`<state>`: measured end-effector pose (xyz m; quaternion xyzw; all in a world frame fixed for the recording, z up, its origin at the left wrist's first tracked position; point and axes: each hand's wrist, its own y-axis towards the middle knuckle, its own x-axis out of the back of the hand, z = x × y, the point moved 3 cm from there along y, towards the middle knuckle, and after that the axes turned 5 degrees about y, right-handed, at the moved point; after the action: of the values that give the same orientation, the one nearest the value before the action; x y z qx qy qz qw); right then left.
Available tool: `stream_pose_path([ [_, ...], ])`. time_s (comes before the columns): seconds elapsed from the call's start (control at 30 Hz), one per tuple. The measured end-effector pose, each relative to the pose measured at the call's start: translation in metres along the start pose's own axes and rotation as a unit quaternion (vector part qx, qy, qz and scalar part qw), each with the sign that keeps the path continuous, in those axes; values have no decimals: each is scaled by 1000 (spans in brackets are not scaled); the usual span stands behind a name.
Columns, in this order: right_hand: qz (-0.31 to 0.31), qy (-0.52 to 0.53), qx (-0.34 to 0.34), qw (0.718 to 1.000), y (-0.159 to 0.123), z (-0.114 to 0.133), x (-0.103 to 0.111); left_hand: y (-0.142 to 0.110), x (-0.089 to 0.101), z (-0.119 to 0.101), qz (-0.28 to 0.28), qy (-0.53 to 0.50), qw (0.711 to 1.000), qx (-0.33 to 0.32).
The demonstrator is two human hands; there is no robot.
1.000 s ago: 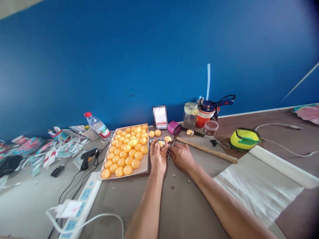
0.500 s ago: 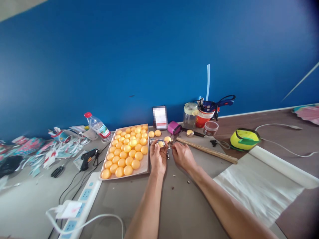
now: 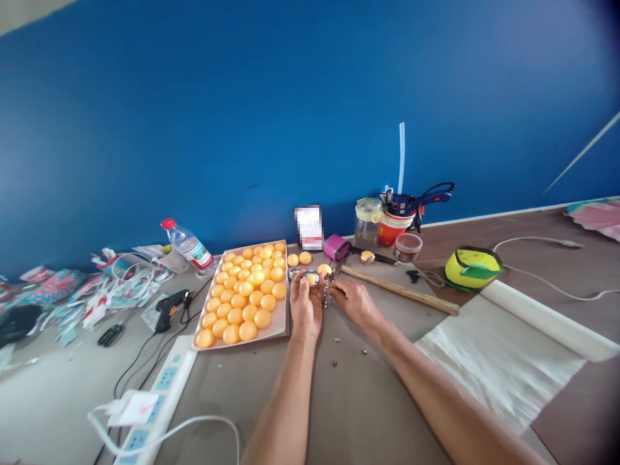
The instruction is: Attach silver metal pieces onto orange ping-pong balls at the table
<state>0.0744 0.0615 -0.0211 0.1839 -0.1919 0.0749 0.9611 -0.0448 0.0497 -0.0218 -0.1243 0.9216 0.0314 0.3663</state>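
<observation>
Head view: the left hand grips a silver-beaded orange ball between thumb and fingers above the grey tabletop, while the right hand is beside the silver beads, its fingers bent together; whether they pinch anything cannot be told. The tabletop bears small loose pieces near the forearms, a shallow box of orange balls left of the hands, and a wooden stick and white sheet to the right. A plain blue wall rises behind, with a pale strip upright against it.
</observation>
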Motion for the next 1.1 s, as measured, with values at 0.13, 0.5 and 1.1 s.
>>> stream_pose_path([
  [0.13,-10,251,-117,961,2,-4,-1,0,0,0,-5,9,1000,3],
  [0.5,-23,429,-149,891,1,8,-12,-7,-8,3,19,34,999,21],
  [1.1,-49,390,-149,908,1,3,-17,-13,-11,6,18,29,999,19],
])
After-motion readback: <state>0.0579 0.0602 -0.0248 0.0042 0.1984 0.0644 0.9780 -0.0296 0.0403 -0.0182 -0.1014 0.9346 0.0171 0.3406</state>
